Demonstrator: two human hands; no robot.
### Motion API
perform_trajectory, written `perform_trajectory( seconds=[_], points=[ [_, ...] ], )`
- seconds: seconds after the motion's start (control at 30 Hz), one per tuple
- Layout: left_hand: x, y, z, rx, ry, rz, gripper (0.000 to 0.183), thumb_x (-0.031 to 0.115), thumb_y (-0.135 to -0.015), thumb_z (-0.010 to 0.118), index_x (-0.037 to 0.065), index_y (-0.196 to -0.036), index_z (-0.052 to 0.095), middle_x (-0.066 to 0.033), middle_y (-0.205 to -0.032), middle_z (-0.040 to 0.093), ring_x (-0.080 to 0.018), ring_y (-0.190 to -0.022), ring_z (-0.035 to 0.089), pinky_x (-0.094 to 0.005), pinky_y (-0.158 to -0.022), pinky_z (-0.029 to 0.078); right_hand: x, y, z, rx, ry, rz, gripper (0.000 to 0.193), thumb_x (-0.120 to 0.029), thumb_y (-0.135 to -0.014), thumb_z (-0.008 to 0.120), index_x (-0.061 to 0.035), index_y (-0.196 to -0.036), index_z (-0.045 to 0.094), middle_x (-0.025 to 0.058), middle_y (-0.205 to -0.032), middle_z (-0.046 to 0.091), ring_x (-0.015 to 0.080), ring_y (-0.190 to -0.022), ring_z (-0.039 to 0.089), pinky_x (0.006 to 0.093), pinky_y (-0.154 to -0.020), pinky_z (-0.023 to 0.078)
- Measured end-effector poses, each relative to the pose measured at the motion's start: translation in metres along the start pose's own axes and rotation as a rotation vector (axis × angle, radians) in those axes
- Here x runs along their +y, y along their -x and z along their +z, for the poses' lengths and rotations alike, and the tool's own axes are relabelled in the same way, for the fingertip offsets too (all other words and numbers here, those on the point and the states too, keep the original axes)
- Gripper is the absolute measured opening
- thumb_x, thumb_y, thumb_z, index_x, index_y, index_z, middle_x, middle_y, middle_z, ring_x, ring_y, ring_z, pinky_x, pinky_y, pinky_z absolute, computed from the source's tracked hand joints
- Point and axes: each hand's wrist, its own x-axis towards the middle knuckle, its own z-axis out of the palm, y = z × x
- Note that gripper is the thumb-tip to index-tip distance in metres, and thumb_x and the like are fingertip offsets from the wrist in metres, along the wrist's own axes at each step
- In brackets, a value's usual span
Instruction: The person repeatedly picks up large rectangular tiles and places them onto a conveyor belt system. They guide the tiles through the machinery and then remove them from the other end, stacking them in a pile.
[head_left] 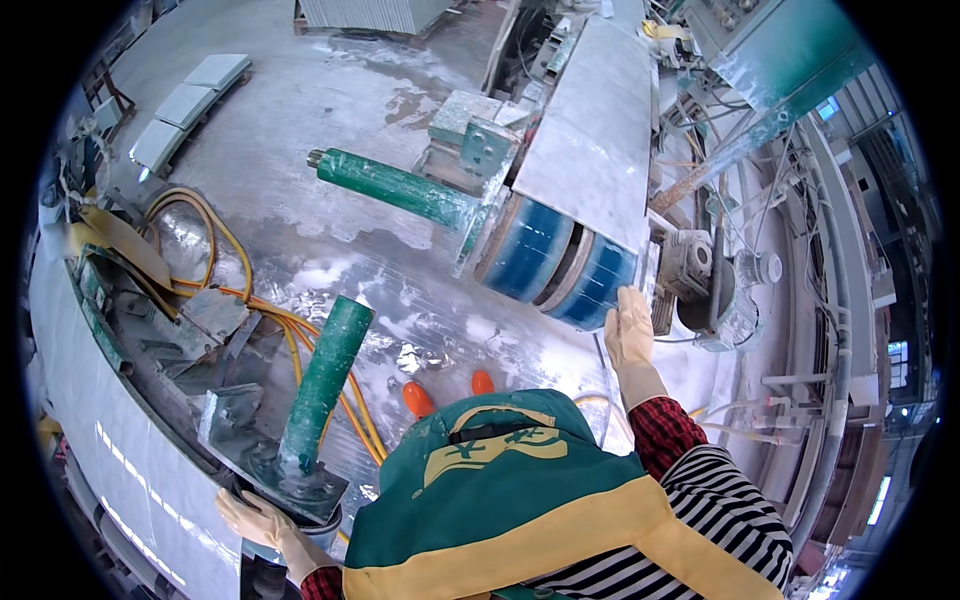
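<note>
My right hand (629, 338), in a cream rubber glove, is at the end of the conveyor ahead, its fingers stretched out against the right edge of the blue belts (602, 280). On that conveyor lies a pale grey stone slab (592, 130), just beyond the fingertips. At the lower left, my left hand (258, 522), gloved alike, reaches out with fingers extended at the near end of another long, glossy stone slab (130, 480). Beside it a green cylinder (325, 385) stands up from a metal bracket. Neither hand appears to hold anything; the undersides of the fingers are hidden.
Another green cylinder (400, 190) juts left from the conveyor frame. Yellow and orange hoses (300, 335) run across the wet floor. A motor (690, 258) sits right of the belts. Pale slabs (190, 105) rest at the far left, and stacked panels (372, 12) stand at the back.
</note>
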Motion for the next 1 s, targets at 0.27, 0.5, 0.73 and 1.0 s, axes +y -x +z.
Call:
perform_trajectory(
  seconds=[0.27, 0.5, 0.73, 1.0],
  points=[
    [-0.006, 0.003, -0.006, -0.043, 0.036, -0.015, 0.050, 0.022, -0.102, 0.058, 0.001, -0.147, 0.049, -0.0269, -0.147, 0.050, -0.0462, -0.134, 0.047, -0.0537, -0.113, 0.035, -0.082, -0.120, 0.044, 0.015, -0.199, -0.149, 0.046, -0.014, -0.086, 0.063, 0.0045, -0.128, 0.057, 0.0291, -0.126, 0.062, 0.0446, -0.120, 0.058, 0.0490, -0.110, 0.044],
    [-0.012, 0.031, -0.017, -0.067, 0.212, -0.093, 0.049, 0.027, -0.108, 0.050, -0.002, -0.148, 0.049, -0.0282, -0.149, 0.050, -0.0459, -0.138, 0.046, -0.0501, -0.117, 0.034, -0.106, -0.184, 0.095, -0.123, -0.227, -0.148, 0.059, -0.032, -0.086, 0.068, 0.0038, -0.133, 0.059, 0.0254, -0.141, 0.056, 0.0382, -0.136, 0.050, 0.0458, -0.120, 0.036],
    [0.094, 0.070, -0.092, -0.235, 0.324, -0.236, 0.048, 0.025, -0.106, 0.052, -0.001, -0.146, 0.053, -0.0267, -0.148, 0.053, -0.0421, -0.137, 0.050, -0.0440, -0.116, 0.039, -0.039, -0.168, 0.086, -0.279, -0.219, -0.067, 0.058, -0.037, -0.096, 0.057, -0.0085, -0.146, 0.054, 0.0139, -0.157, 0.047, 0.0319, -0.147, 0.041, 0.0413, -0.126, 0.028],
    [0.173, 0.135, -0.100, -0.380, 0.361, -0.257, 0.046, 0.024, -0.104, 0.053, 0.001, -0.144, 0.054, -0.0263, -0.143, 0.057, -0.0415, -0.132, 0.054, -0.0439, -0.112, 0.042, 0.008, -0.138, 0.072, -0.133, -0.235, -0.074, 0.052, -0.033, -0.094, 0.063, -0.0087, -0.140, 0.059, 0.0145, -0.149, 0.054, 0.0341, -0.140, 0.047, 0.0428, -0.122, 0.033]
  ],
)
